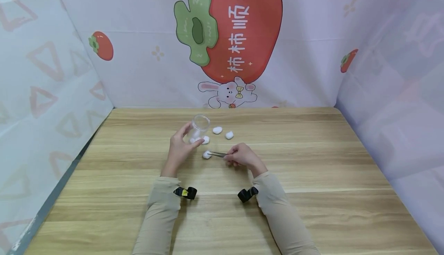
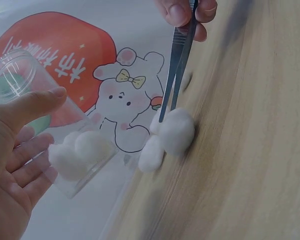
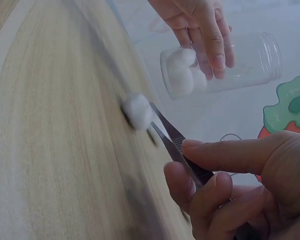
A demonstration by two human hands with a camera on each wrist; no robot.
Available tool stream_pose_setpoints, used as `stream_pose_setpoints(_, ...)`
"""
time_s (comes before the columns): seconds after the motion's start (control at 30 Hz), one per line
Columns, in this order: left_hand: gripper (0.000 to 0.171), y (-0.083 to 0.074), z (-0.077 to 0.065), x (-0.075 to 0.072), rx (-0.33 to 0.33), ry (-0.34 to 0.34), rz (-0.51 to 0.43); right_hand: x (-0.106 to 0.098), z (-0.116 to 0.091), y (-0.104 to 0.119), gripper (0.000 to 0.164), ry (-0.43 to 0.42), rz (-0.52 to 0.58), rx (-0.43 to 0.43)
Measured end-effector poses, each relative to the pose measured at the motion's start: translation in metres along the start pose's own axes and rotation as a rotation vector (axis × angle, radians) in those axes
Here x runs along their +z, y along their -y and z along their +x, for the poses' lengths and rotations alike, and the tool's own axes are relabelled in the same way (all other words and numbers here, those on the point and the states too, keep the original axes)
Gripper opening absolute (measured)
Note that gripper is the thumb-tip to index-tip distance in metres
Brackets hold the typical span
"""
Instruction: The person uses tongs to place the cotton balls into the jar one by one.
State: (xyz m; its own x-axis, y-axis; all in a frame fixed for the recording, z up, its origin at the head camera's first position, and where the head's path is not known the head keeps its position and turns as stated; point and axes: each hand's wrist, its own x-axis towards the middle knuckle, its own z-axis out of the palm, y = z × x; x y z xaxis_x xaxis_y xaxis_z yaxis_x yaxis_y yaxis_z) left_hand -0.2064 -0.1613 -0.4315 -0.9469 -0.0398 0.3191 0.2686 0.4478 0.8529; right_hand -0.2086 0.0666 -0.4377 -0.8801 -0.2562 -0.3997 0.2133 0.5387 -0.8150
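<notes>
right wrist view shows slim metal tweezers point(image 3: 176, 138) with their tips at a cotton ball point(image 3: 138, 111), left of the middle of the counter point(image 1: 312, 151), toward its far edge; whether they squeeze it or only touch, i cannot tell. the right hand point(image 1: 244, 156) has its grip clamped on the tweezers. that ball looks featherlight, soft and springy: a gentle pinch across its middle should suit it, while nipping its rim could just pluck fibres. the left hand point(image 1: 182, 146) grips a clear jar point(image 1: 200, 129), tilted, bunched cotton balls point(image 3: 180, 75) at its base. likely smooth and slippery, it's best held round the body. loose cotton balls point(image 1: 217, 130) lie nearer the far edge.
</notes>
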Motion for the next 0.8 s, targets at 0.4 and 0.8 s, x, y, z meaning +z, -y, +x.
stream_pose_setpoints(0.4,0.068,0.0,0.0,0.001,0.006,0.0,-0.011,0.005,0.003,-0.002,0.011,0.023,0.012,0.033)
stream_pose_setpoints(0.8,0.068,0.002,0.001,0.0,-0.002,0.001,-0.026,0.006,0.008,-0.01,0.019,0.027,0.058,0.02)
